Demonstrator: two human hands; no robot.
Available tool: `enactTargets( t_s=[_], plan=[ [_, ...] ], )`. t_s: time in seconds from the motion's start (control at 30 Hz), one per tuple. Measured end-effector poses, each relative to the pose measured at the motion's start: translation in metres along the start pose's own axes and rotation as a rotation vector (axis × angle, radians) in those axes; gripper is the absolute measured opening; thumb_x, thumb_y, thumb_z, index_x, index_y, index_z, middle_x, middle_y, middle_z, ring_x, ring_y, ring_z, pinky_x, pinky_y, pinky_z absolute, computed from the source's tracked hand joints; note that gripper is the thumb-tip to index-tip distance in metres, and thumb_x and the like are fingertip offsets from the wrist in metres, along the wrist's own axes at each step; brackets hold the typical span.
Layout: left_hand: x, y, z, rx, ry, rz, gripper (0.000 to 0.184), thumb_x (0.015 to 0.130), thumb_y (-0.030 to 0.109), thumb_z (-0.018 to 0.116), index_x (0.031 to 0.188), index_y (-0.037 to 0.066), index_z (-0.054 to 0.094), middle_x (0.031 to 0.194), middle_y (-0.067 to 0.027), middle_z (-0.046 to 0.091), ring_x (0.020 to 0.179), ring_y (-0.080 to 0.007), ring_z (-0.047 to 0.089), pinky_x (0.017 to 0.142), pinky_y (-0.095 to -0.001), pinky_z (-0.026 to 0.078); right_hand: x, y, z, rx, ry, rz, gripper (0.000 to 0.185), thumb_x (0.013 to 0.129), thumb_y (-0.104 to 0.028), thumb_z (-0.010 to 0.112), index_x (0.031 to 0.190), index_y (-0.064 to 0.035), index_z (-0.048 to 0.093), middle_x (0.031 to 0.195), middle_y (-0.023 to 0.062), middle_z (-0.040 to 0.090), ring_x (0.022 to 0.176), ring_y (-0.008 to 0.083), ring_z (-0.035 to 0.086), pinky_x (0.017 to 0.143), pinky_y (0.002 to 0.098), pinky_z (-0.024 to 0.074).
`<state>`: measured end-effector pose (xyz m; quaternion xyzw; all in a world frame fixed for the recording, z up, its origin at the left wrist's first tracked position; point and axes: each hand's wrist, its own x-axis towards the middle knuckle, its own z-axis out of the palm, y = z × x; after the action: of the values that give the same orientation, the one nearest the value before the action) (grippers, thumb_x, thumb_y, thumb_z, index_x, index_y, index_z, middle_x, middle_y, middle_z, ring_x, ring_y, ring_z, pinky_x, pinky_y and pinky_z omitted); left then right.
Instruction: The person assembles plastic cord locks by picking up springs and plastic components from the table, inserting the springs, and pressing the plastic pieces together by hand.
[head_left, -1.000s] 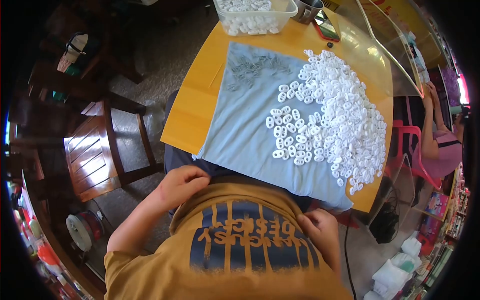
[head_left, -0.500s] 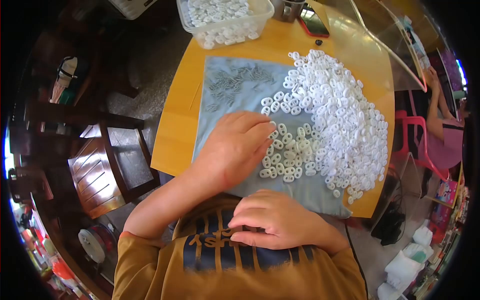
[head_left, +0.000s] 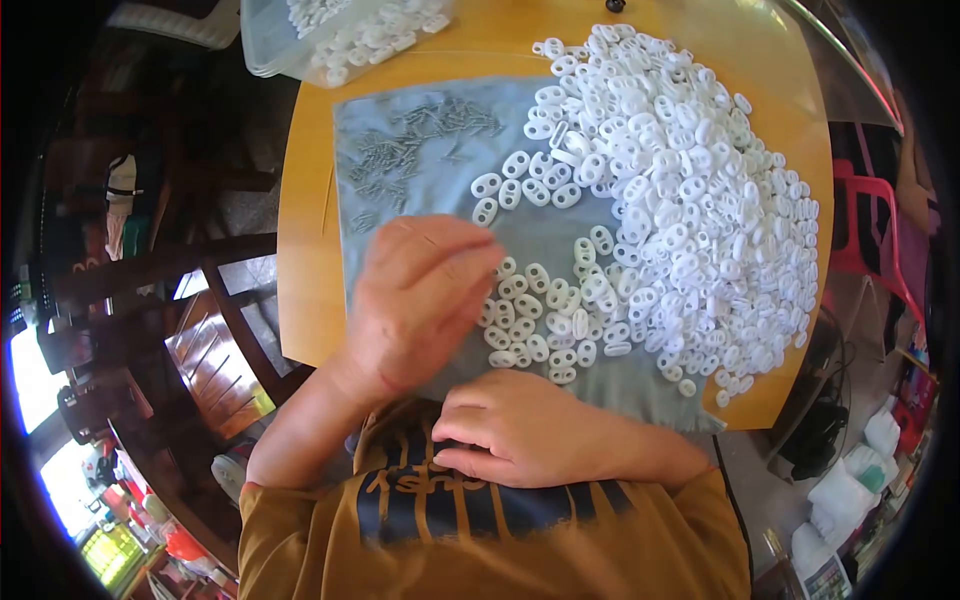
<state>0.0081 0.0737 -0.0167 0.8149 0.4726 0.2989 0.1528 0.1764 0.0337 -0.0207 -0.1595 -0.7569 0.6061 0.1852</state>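
A large heap of white oval pieces with two holes each (head_left: 700,200) covers the right of a blue-grey cloth (head_left: 400,105). Small grey metal pins (head_left: 395,150) lie scattered on the cloth's upper left. My left hand (head_left: 425,290) is over the cloth, its fingers drawn together at the left edge of the loose white pieces (head_left: 525,310); what the fingertips hold, if anything, is hidden. Near the front edge of the cloth, before my shirt, my right hand (head_left: 510,430) has its fingers loosely bent and apart, with nothing visible in them.
A clear plastic tub (head_left: 345,50) with more white pieces stands at the wooden table's (head_left: 305,220) back left. A small black object (head_left: 615,5) lies at the back. Wooden chairs are on the left. Beyond a clear panel, a person's arm (head_left: 910,170) shows near a red chair (head_left: 880,230).
Both hands came up from beside my body, the left over the cloth, the right before my shirt. The left fingers have since drawn together. The view has shifted closer to the table.
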Motion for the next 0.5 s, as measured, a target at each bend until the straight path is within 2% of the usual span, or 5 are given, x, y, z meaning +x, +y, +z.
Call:
enactTargets(
  t_s=[0.1,0.2,0.3,0.5],
  plan=[
    [0.012,-0.008,0.002,0.112,0.068,-0.089,0.021,0.07,0.003,0.068,0.091,0.006,0.066,0.086,-0.0053,0.06,0.079,-0.0256,0.056,0.071,-0.0364,0.041,-0.002,0.004,0.004,0.004,0.045,-0.029,0.021,0.081,-0.023,0.062,0.077,-0.0034,0.058,0.075,0.0113,0.054,0.071,0.0294,0.056,0.065,0.04,0.0451],
    [0.021,-0.009,0.007,0.199,0.002,-0.1,0.021,0.07,0.004,0.068,0.09,0.006,0.066,0.084,-0.0052,0.06,0.078,-0.0249,0.056,0.072,-0.0364,0.04,-0.002,0.004,0.002,0.016,0.068,-0.024,0.02,0.081,-0.023,0.062,0.076,-0.004,0.057,0.075,0.011,0.054,0.07,0.0289,0.056,0.065,0.0396,0.0452],
    [0.023,-0.003,0.005,0.14,-0.072,-0.067,0.021,0.069,0.005,0.069,0.09,0.007,0.066,0.083,-0.0047,0.059,0.078,-0.0241,0.055,0.073,-0.0362,0.039,-0.002,0.004,0.002,0.011,0.087,-0.015,0.019,0.081,-0.022,0.061,0.075,-0.0045,0.056,0.074,0.0103,0.053,0.069,0.0283,0.056,0.064,0.0393,0.0449],
    [0.041,0.005,0.002,0.124,-0.077,-0.02,0.021,0.07,0.002,0.068,0.091,0.007,0.067,0.083,-0.0054,0.06,0.077,-0.0229,0.055,0.072,-0.0339,0.038,0.001,0.006,0.006,-0.006,0.101,-0.027,0.018,0.081,-0.021,0.06,0.073,-0.005,0.055,0.072,0.0096,0.053,0.068,0.0279,0.056,0.063,0.0391,0.0446]
  ],
)
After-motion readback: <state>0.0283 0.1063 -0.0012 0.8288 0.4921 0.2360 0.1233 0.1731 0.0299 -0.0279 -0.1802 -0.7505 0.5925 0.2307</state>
